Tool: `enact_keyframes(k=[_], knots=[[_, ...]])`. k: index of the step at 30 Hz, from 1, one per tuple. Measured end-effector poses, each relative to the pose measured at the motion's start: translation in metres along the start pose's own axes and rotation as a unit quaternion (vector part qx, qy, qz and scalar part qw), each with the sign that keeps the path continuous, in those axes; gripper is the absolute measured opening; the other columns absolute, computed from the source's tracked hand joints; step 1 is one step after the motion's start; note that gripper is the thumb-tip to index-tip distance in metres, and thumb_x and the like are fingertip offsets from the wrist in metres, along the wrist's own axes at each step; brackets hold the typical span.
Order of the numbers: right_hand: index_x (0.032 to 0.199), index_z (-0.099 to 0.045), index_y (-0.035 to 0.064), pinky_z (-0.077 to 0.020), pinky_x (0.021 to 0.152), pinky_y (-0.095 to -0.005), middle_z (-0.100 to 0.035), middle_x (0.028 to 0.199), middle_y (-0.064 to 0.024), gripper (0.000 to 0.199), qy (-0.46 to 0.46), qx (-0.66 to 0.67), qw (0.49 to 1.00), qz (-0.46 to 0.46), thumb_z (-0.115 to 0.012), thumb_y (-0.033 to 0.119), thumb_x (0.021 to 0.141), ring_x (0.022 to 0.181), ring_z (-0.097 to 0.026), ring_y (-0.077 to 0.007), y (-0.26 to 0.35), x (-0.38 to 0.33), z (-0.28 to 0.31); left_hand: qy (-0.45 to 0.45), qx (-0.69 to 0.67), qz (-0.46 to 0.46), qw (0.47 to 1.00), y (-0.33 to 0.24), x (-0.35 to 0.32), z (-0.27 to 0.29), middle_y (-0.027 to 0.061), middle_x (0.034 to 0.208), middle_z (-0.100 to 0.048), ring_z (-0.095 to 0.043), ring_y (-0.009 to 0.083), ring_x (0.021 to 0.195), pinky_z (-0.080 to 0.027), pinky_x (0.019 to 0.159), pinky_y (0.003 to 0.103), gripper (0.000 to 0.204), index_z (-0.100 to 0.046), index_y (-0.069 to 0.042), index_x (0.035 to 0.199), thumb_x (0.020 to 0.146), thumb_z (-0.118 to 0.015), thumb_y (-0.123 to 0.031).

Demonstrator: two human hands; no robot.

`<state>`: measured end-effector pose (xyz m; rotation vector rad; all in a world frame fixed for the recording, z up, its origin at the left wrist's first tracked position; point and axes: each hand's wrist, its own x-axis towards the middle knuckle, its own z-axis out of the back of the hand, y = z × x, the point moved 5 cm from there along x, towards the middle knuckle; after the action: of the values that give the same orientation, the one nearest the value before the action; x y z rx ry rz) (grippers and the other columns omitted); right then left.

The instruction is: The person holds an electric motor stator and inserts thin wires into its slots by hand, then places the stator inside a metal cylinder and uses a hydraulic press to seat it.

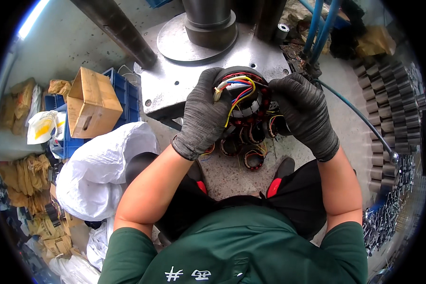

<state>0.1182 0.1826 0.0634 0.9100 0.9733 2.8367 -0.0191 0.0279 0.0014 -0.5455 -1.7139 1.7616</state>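
A round motor stator (247, 111) with copper windings and a dark outer ring is held up in front of me, near the edge of the press bed. My left hand (201, 116), in a grey knit glove, is closed around its left side. Yellow, red, blue and white lead wires (245, 89) loop across the stator's face, bundled beside my left thumb. On the opposite side, my right hand (304, 106), gloved the same way, has its fingers curled against the right rim; its fingertips are partly hidden. Several smaller-looking wound stators (253, 160) lie on the floor below.
Ahead stands a metal press bed (168, 90) with a round ram (208, 28) and thick columns. To the left are a cardboard box (93, 105), blue crates (128, 94) and a white sack (97, 175). Stacked metal cylinders (388, 99) and a hose (355, 106) are on the right.
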Motion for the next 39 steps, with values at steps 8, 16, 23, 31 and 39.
enact_keyframes(k=[8, 16, 23, 31, 39], knots=[[0.109, -0.072, 0.0013, -0.0576, 0.073, -0.0347, -0.071, 0.095, -0.0108, 0.018, 0.007, 0.026, 0.999, 0.020, -0.067, 0.000, 0.091, 0.084, -0.072, -0.0235, -0.009, 0.003, 0.015, -0.047, 0.058, -0.026, 0.997, -0.011, 0.001, 0.009, 0.0090, 0.107, -0.068, -0.067, 0.0162, 0.097, -0.056, 0.087, 0.031, 0.040, -0.055, -0.001, 0.133, 0.093, -0.058, 0.002], [0.114, -0.073, 0.0002, -0.0560, 0.078, -0.0328, -0.075, 0.092, -0.0089, 0.025, -0.083, 0.154, 0.936, -0.306, -0.069, 0.014, 0.093, 0.083, -0.069, -0.0175, -0.141, 0.007, 0.017, -0.018, -0.119, 0.091, 0.989, -0.003, 0.000, 0.011, 0.0066, 0.098, -0.065, -0.066, 0.0151, 0.090, -0.057, 0.081, 0.030, 0.047, -0.054, 0.001, 0.132, 0.086, -0.058, 0.002], [0.113, -0.076, 0.0051, -0.0567, 0.082, -0.0380, -0.077, 0.099, -0.0154, 0.030, -0.029, -0.047, 0.939, -0.340, -0.074, 0.022, 0.089, 0.090, -0.074, -0.0242, -0.205, 0.023, -0.017, -0.067, -0.112, 0.056, 0.990, -0.001, 0.003, 0.016, 0.0034, 0.095, -0.062, -0.063, 0.0129, 0.085, -0.056, 0.077, 0.030, 0.044, -0.055, 0.001, 0.130, 0.086, -0.061, -0.002], [0.111, -0.078, 0.0118, -0.0542, 0.095, -0.0424, -0.074, 0.111, -0.0169, 0.028, -0.046, -0.185, 0.937, -0.292, -0.072, 0.026, 0.087, 0.106, -0.070, -0.0352, -0.212, 0.047, -0.033, -0.069, -0.188, 0.056, 0.978, -0.003, 0.003, 0.019, 0.0056, 0.104, -0.063, -0.060, 0.0135, 0.094, -0.053, 0.087, 0.031, 0.050, -0.050, 0.000, 0.136, 0.088, -0.064, -0.001], [0.108, -0.077, 0.0089, -0.0545, 0.093, -0.0420, -0.074, 0.107, -0.0178, 0.025, -0.027, -0.212, 0.956, -0.200, -0.073, 0.021, 0.086, 0.103, -0.070, -0.0355, -0.199, 0.056, -0.043, -0.085, -0.200, 0.071, 0.974, -0.006, -0.001, 0.026, 0.0087, 0.111, -0.062, -0.059, 0.0164, 0.101, -0.052, 0.091, 0.032, 0.051, -0.050, -0.001, 0.136, 0.088, -0.067, 0.000]])
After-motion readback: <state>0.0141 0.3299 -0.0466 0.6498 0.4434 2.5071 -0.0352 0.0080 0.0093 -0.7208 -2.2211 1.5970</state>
